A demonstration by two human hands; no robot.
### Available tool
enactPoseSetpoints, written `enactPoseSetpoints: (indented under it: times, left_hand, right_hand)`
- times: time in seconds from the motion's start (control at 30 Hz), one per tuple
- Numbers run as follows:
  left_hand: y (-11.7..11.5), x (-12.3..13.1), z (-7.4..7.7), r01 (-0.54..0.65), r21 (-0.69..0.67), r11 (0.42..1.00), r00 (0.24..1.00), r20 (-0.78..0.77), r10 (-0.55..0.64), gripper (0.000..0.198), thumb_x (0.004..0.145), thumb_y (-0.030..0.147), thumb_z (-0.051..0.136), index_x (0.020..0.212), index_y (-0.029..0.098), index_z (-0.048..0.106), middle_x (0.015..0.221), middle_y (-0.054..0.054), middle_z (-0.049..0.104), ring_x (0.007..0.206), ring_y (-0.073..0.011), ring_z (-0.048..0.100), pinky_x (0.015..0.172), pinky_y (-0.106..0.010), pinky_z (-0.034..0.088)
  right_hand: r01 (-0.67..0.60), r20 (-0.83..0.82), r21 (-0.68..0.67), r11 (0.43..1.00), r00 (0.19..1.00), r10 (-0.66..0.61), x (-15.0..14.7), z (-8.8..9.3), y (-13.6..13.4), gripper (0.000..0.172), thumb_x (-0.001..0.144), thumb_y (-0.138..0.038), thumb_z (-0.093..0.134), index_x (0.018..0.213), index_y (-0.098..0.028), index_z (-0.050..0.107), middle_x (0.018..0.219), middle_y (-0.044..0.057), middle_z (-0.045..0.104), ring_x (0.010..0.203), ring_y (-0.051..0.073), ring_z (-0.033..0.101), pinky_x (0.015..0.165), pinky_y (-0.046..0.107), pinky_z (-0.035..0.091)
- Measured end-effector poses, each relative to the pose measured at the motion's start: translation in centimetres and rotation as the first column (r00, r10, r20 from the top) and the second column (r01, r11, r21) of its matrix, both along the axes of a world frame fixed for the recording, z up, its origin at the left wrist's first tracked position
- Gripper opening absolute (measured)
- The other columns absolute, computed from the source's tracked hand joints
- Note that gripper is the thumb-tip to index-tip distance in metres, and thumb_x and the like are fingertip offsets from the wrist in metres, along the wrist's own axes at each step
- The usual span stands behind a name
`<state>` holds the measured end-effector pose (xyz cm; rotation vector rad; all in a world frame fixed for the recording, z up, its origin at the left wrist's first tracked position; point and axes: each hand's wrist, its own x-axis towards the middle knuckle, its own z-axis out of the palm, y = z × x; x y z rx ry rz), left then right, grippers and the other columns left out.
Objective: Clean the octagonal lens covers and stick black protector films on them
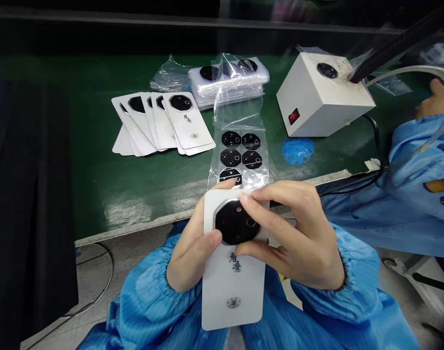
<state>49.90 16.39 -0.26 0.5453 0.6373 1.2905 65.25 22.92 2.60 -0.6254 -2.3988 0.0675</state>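
In front of my body I hold a white phone back cover [233,282], with dark lettering and a small round emblem on its lower half. My left hand [194,248] is closed on its left side, the thumb resting by the edge of a black octagonal camera plate [232,226]. The fingers of my right hand [298,233] span that plate, fingertips at its top edge and thumb at its bottom edge. Just beyond the cover lies a clear sheet of black octagonal stickers [231,158], its near end hidden behind the cover and my hands.
Several white phone back covers [190,124] lie fanned out at the left. Behind the sheet are stacked plastic-wrapped pieces [227,87]. A white box with a red switch [326,104] and a blue scrap [297,150] sit to the right. At far right is another person's hand [435,99].
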Motion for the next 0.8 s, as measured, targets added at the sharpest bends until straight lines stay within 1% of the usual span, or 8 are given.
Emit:
enactPoseSetpoints:
  times: [0.1,0.23,0.3,0.43,0.5,0.6,0.67,0.8]
  left_hand:
    - [0.06,-0.01,-0.05,-0.008,0.001,1.0,0.999,-0.038,0.008,0.043,0.084,0.022,0.049,0.126,0.033,0.047,0.11,0.0,0.066,0.1,-0.0233,0.063,0.072,-0.03,0.055]
    - [0.19,-0.02,-0.07,-0.038,-0.015,0.999,0.997,-0.064,0.037,0.045,0.082,0.023,0.052,0.127,0.029,0.045,0.112,-0.003,0.064,0.099,-0.027,0.063,0.077,-0.037,0.055]
    - [0.26,-0.03,-0.03,-0.036,-0.028,0.999,0.998,-0.056,0.034,0.045,0.082,0.023,0.052,0.127,0.029,0.045,0.111,-0.003,0.064,0.1,-0.0261,0.063,0.078,-0.036,0.055]
    - [0.39,0.02,0.09,-0.037,-0.04,0.999,0.999,0.002,0.037,0.043,0.083,0.02,0.05,0.125,0.029,0.047,0.111,-0.001,0.066,0.098,-0.0198,0.064,0.08,-0.028,0.054]
    - [0.45,0.1,0.13,-0.049,-0.042,0.998,0.999,0.019,0.05,0.042,0.083,0.019,0.05,0.124,0.029,0.049,0.111,-0.001,0.066,0.096,-0.018,0.064,0.08,-0.025,0.053]
    - [0.55,0.2,0.15,-0.062,-0.043,0.997,0.998,0.021,0.063,0.042,0.083,0.018,0.05,0.124,0.028,0.049,0.11,-0.002,0.066,0.095,-0.0194,0.065,0.077,-0.027,0.054]
    - [0.6,0.19,0.14,-0.065,-0.031,0.997,0.998,0.018,0.065,0.042,0.083,0.018,0.049,0.123,0.028,0.05,0.111,-0.002,0.065,0.097,-0.0206,0.065,0.078,-0.028,0.054]
    - [0.63,0.0,0.09,-0.046,-0.003,0.999,0.999,-0.012,0.046,0.045,0.081,0.021,0.05,0.126,0.029,0.047,0.109,-0.001,0.066,0.1,-0.0257,0.064,0.082,-0.038,0.053]
  right_hand:
    - [-0.004,0.003,-0.011,1.0,1.0,0.004,0.07,0.0,0.12,0.033,0.087,-0.039,0.055,0.104,-0.011,0.06,0.098,0.012,0.06,0.094,0.023,0.057,0.078,0.041,0.051]
    - [-0.011,0.005,-0.027,1.0,1.0,0.011,0.14,-0.09,0.26,0.033,0.087,-0.039,0.055,0.106,-0.012,0.06,0.1,0.012,0.059,0.096,0.024,0.057,0.079,0.043,0.051]
    - [-0.016,0.011,-0.038,0.999,1.0,0.017,0.14,-0.1,0.34,0.035,0.087,-0.039,0.056,0.107,-0.011,0.059,0.101,0.013,0.059,0.097,0.024,0.056,0.079,0.043,0.051]
    - [-0.028,0.013,-0.063,0.998,1.0,0.029,0.08,-0.01,0.52,0.035,0.086,-0.037,0.057,0.108,-0.01,0.058,0.103,0.013,0.058,0.098,0.024,0.054,0.08,0.043,0.05]
    - [-0.028,0.017,-0.07,0.997,0.999,0.029,0.03,0.06,0.58,0.033,0.086,-0.035,0.057,0.108,-0.01,0.057,0.103,0.013,0.058,0.098,0.024,0.054,0.079,0.043,0.05]
    - [-0.024,0.032,-0.074,0.997,0.999,0.026,-0.04,0.15,0.6,0.031,0.087,-0.035,0.057,0.107,-0.012,0.057,0.103,0.013,0.058,0.097,0.024,0.055,0.077,0.043,0.051]
    - [-0.026,0.034,-0.07,0.997,0.999,0.028,-0.07,0.24,0.58,0.031,0.086,-0.036,0.057,0.107,-0.013,0.057,0.102,0.013,0.058,0.097,0.024,0.055,0.077,0.043,0.051]
    - [-0.017,0.023,-0.047,0.999,1.0,0.018,-0.07,0.51,0.44,0.031,0.086,-0.037,0.057,0.107,-0.014,0.057,0.101,0.011,0.059,0.096,0.024,0.056,0.078,0.043,0.051]
